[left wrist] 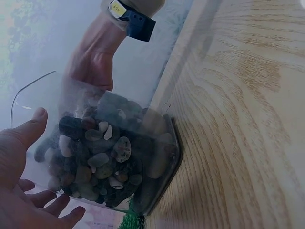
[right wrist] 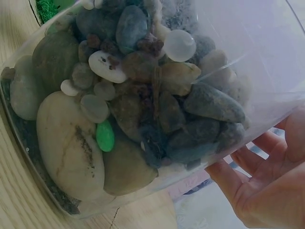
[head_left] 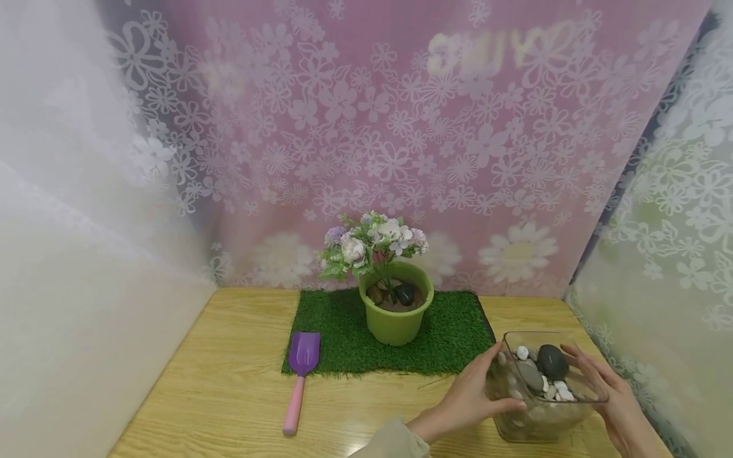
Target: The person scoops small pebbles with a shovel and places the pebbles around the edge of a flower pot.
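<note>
And here's a sleeve (head_left: 392, 444) on the left, pale beige, soft and loosely creased, its cuff (head_left: 417, 439) giving way to a bare left hand (head_left: 469, 395)! Over to the right hand (head_left: 621, 402), bare too, and look at that wrist: a dark, boxy device (left wrist: 141, 27) with squared-off corners, a yellow label (left wrist: 117, 8) beside it, its tiny dark characters too small to read.
</note>
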Action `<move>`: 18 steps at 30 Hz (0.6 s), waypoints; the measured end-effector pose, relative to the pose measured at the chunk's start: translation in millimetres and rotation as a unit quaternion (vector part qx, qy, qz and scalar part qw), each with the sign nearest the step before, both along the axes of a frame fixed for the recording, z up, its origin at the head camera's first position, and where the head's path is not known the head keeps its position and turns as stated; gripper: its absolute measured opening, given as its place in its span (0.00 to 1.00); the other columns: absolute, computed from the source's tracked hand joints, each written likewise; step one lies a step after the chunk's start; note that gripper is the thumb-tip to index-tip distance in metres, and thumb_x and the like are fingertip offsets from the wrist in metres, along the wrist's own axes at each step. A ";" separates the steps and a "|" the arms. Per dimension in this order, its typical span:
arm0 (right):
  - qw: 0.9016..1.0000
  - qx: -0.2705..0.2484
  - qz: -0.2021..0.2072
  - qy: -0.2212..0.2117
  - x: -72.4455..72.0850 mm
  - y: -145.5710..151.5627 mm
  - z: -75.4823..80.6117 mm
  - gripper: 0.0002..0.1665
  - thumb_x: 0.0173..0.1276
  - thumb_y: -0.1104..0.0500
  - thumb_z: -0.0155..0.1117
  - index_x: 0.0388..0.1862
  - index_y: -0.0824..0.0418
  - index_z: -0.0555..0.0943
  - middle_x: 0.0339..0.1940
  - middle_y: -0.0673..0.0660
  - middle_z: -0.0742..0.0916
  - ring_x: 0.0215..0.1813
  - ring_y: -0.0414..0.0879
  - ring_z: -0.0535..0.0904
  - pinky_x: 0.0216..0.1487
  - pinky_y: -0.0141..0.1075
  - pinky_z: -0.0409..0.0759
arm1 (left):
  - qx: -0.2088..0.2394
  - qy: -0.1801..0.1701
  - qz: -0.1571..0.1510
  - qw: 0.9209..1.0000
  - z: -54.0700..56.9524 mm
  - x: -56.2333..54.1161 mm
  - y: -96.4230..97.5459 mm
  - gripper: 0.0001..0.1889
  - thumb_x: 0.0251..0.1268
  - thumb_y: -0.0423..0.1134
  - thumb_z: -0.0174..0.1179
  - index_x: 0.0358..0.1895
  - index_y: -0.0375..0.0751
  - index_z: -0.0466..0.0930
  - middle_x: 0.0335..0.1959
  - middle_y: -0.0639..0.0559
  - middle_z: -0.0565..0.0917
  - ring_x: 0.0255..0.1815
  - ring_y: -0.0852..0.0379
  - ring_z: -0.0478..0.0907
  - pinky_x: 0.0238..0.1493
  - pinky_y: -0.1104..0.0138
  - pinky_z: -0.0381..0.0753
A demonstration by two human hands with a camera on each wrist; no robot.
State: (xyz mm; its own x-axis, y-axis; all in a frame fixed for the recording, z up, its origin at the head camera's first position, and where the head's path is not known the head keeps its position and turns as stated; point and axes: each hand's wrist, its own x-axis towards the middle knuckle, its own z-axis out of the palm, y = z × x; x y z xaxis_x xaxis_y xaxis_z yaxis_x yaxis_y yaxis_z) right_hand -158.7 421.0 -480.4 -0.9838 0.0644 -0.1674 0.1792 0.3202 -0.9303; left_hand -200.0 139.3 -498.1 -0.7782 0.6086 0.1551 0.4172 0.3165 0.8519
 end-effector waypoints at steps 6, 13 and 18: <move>0.999 -0.015 0.009 0.029 1.1 -6.6 -2.7 0.34 0.84 0.39 0.34 0.83 0.48 0.56 0.62 0.28 0.68 0.52 0.19 0.71 0.45 0.70 0.70 | 0.009 0.001 -0.001 1.000 -2.8 -1.1 -3.9 0.50 0.63 0.56 0.69 0.82 0.65 0.44 0.79 0.62 0.58 0.76 0.59 0.62 0.65 0.59 0.75; 0.997 -0.019 0.012 0.072 0.5 -14.9 -5.4 0.32 0.86 0.45 0.35 0.82 0.54 0.60 0.59 0.23 0.72 0.52 0.23 0.76 0.44 0.57 0.76 | 0.017 -0.013 0.013 1.000 -4.0 -0.8 -10.1 0.50 0.60 0.57 0.70 0.81 0.67 0.47 0.79 0.64 0.59 0.76 0.61 0.62 0.63 0.61 0.77; 0.997 -0.021 -0.002 0.071 1.4 -21.4 -6.3 0.32 0.85 0.45 0.36 0.82 0.55 0.60 0.54 0.21 0.75 0.50 0.23 0.77 0.44 0.55 0.76 | 0.036 -0.027 0.007 0.999 -5.6 -0.6 -15.3 0.50 0.60 0.55 0.71 0.81 0.66 0.49 0.78 0.65 0.59 0.76 0.62 0.62 0.61 0.64 0.78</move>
State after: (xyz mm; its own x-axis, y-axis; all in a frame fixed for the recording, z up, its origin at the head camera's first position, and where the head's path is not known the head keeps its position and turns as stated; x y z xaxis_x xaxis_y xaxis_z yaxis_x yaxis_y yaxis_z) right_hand -157.4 399.6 -486.7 -0.9975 0.0638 -0.0298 0.0465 0.2802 -0.9588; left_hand -200.7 124.0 -503.8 -0.7955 0.5855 0.1562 0.3659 0.2587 0.8940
